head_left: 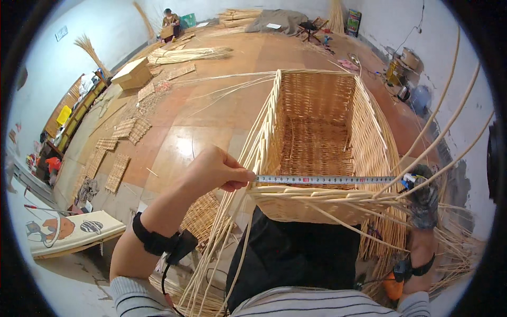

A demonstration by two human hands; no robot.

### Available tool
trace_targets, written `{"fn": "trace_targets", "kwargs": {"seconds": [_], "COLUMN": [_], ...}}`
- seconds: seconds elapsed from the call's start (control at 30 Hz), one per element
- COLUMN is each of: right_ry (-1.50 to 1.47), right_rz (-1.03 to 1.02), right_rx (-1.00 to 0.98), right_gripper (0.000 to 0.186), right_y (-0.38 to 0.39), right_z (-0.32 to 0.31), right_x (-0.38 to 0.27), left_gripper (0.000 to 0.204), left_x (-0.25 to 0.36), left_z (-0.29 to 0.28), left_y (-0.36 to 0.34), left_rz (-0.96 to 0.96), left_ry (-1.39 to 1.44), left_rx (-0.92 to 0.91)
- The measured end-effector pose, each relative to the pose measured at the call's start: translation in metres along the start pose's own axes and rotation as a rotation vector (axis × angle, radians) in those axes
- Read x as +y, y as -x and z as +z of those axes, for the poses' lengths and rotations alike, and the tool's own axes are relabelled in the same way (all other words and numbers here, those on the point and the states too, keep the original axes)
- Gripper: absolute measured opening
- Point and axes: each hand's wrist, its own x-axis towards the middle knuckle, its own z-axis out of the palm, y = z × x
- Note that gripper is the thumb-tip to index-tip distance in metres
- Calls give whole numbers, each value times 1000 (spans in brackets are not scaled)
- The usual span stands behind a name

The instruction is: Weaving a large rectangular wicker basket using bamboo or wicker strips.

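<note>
In front of me, over my lap, stands a rectangular open wicker basket (372, 127), with long loose willow rods sticking out around its rim. A tape measure (327, 179) is stretched straight across the near end of its opening. At the near left corner my left hand (219, 169) is bare and pinches the tape's end between thumb and fingers. My right hand (423, 198), in a dark grey glove, is closed around the tape's case at the near right corner. Some rods cross in front of that hand and partly hide its fingers.
Woven wicker panels (119, 171) lie on the floor at left, with a wooden box (132, 74) beyond. Bundles of rods (190, 54) lie farther back, near a seated person (170, 24). Long rods (457, 119) arch up at right. A painted board (79, 232) sits at lower left.
</note>
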Motion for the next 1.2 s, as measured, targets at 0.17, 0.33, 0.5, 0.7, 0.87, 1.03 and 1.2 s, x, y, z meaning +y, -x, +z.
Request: {"fn": "trace_targets", "kwargs": {"seconds": [0.17,0.33,0.5,0.7,0.87,1.03,1.2], "right_ry": [-32,-37,-447,-877,-300,-278,-236], "right_rz": [6,24,108,354,-43,0,1], "right_rx": [-29,13,-39,-28,-1,119,27], "right_gripper": [49,51,39,16,20,31,33], "right_y": [-3,2,-1,-20,-8,-1,2], "right_z": [20,8,-3,1,-22,-8,-9], "right_x": [13,0,-37,-33,-35,-31,-31], "left_gripper": [32,33,29,23,22,22,20], "left_x": [-10,11,30,14,39,34,34], "left_z": [-5,-8,0,-22,-1,-2,-2], "left_y": [-3,-6,-26,-13,-10,-12,-10], "left_rz": [-90,-178,-40,-171,-195,-245,-306], "left_ry": [5,-131,-356,-398,-391,-408,-355], "left_rx": [-71,-145,-138,-118,-70,-21,-32]}}
